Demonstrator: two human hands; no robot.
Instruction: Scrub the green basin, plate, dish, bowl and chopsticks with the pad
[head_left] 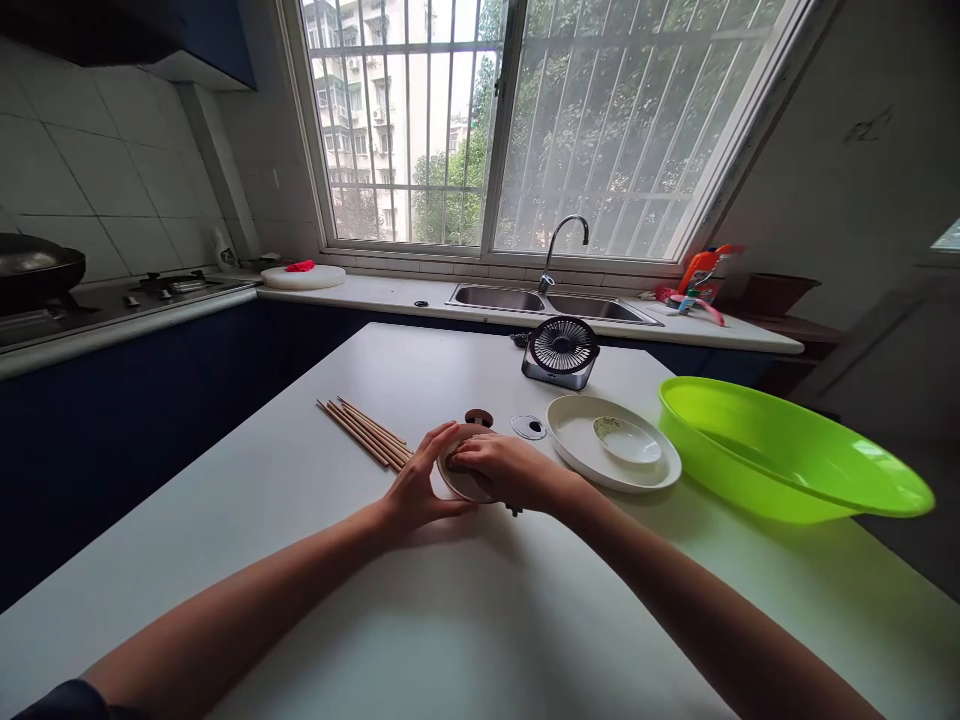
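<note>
Over the middle of the white table, my left hand (418,485) is wrapped around the side of a small round pale bowl (463,487), its thumb along the near edge. The bowl is tilted so its opening partly faces me. My right hand (514,468) reaches into it with bent fingers closed together; something brownish shows at their tips, too hidden to name. Just behind the bowl is a small brown round object (478,416). Several wooden chopsticks (365,436) lie left of my left hand. A small dark piece (514,510) peeks out beneath my right hand.
Right of my hands, a small patterned dish (628,441) sits on a white oval plate (570,455), beside a large green basin (750,490). A small fan (562,348) stands farther back on the table (315,620). Beyond are a sink (506,298) and a stove (150,300).
</note>
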